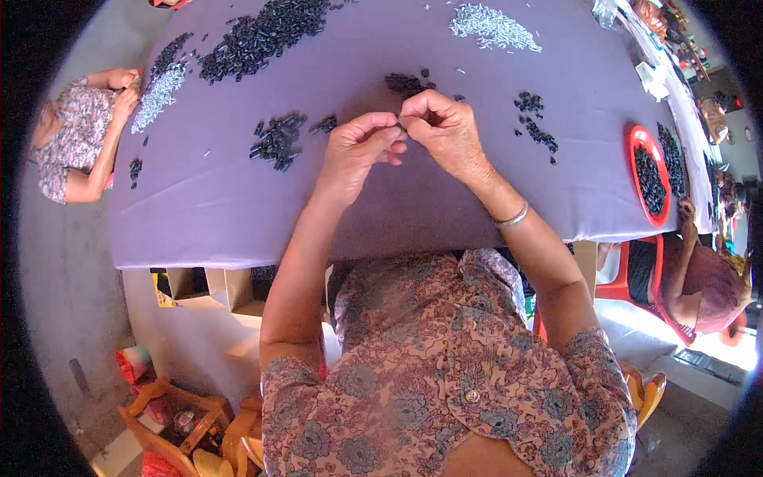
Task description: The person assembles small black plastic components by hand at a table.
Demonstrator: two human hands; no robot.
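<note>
Above the purple tablecloth [429, 215], my left hand [362, 151] and my right hand [445, 135] meet fingertip to fingertip. Both are closed in a pinch around something small that the fingers mostly hide; I cannot make out what it is. Just beyond my hands lies a small heap of black pieces [403, 84]. Left of my left hand is a pile of longer black pieces [276, 141], with a smaller black cluster [324, 124] close by the wrist. To the right of my right hand, more small black pieces [537, 131] lie scattered.
A large black heap [266, 36] and a pile of silvery pieces [493, 28] lie farther back. A red tray [636, 135] of black pieces stands at the right. Another person [83, 139] handles pieces at the left beside silvery parts [159, 97]; someone else [707, 278] sits at the right.
</note>
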